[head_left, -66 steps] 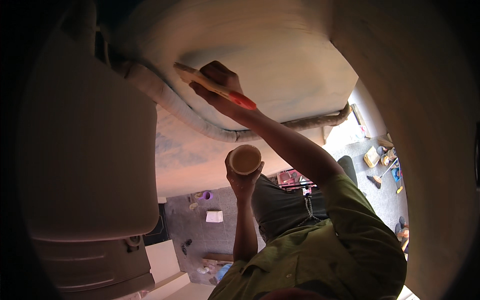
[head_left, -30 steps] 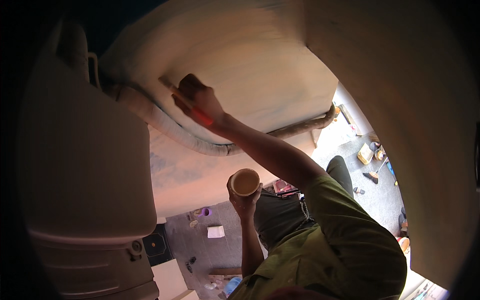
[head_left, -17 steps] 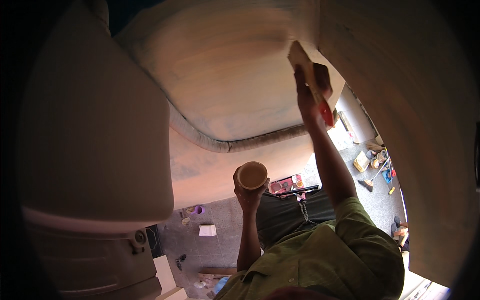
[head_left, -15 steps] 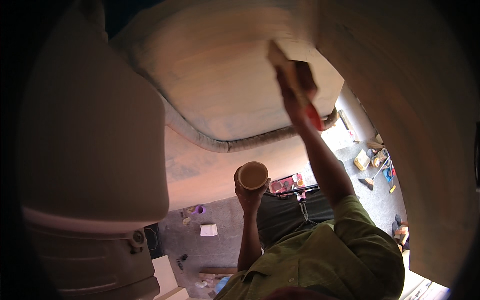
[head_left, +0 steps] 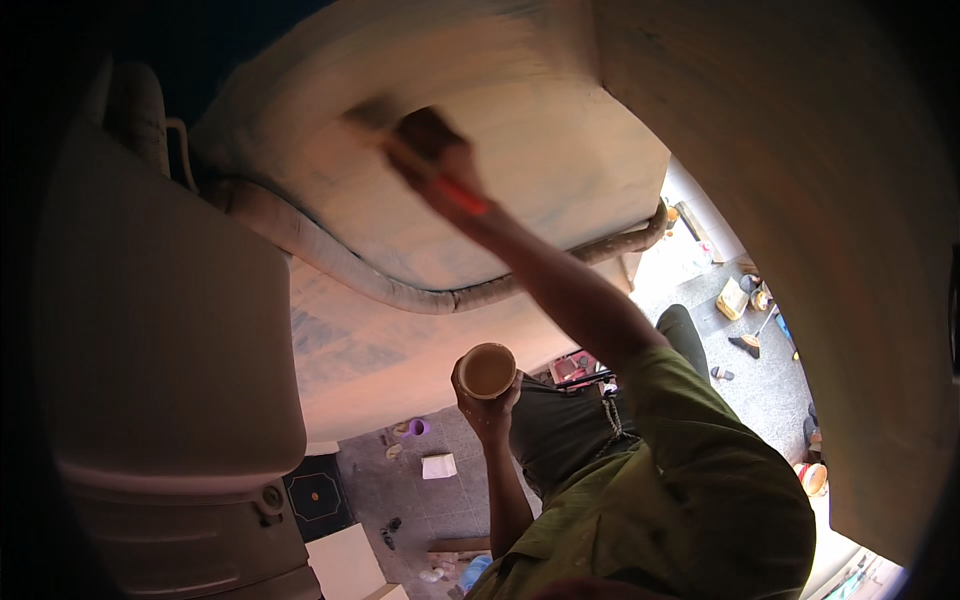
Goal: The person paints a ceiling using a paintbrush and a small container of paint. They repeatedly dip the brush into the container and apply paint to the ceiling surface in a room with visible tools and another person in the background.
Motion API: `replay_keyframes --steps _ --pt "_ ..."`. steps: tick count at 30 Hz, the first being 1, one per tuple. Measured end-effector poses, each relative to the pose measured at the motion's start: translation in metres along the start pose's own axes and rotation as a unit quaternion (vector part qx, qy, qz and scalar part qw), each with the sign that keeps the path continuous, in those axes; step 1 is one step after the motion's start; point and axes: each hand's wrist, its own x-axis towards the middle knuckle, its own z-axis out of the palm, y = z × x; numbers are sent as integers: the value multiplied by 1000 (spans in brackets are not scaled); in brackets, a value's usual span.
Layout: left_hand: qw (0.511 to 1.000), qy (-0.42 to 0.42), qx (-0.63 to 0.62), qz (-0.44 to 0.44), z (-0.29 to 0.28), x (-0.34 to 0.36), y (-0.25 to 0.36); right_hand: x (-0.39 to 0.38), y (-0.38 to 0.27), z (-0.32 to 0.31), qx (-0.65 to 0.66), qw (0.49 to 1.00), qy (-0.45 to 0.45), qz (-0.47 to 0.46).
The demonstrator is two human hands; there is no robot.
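My right hand is closed round a red-handled paintbrush, blurred by motion, up against a cream, streakily painted surface overhead. A wrapped, curving pipe runs along that surface's lower edge. Lower down, my left hand grips a round container of pale beige liquid, held upright in front of my dark trousers.
At left stands a large smooth tank-like unit. A curved wall rises at right. On the floor far below are a broom, a yellowish tub, a white block, a purple cup and scattered items.
Since half a second ago my right hand with the brush has swept left across the overhead surface. My left hand and the container sit slightly lower, and the view has shifted slightly.
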Motion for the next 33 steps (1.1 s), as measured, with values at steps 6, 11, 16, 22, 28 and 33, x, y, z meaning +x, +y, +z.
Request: replay_keyframes --steps 6,11,16,22,28,33 --pt "1000 -13 0 -13 2 3 -4 4 54 -157 -184 976 120 -9" --pt "1000 -16 -20 -5 4 4 1 0 9 -147 -153 980 104 74" --pt "1000 -24 -16 1 9 2 2 9 -35 -45 75 996 40 40" --pt "999 3 -27 -28 3 -6 0 35 -78 65 60 996 -39 -56" --pt "999 0 -36 -18 2 -10 -4 40 -35 47 -38 997 -28 -64" --pt "1000 -3 -4 4 1 -11 16 42 25 -76 -124 987 49 -87"
